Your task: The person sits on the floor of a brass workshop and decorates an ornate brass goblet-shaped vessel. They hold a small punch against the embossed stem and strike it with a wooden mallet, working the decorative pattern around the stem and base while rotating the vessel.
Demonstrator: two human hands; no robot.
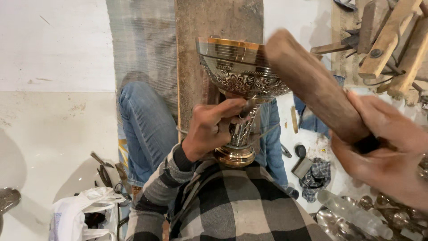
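White plastic bag [76, 209] and some dark tools [103, 172] lie on the floor at my left. My left hand [211, 127] is wrapped tight around the stem of a shiny silver and gold cup [238, 71], held up over my lap in front of a wooden board [196, 58]. My right hand [383, 147] grips a blurry wooden mallet [312, 85] close to the bowl, so I think the tapping is not done; the cup looks whole.
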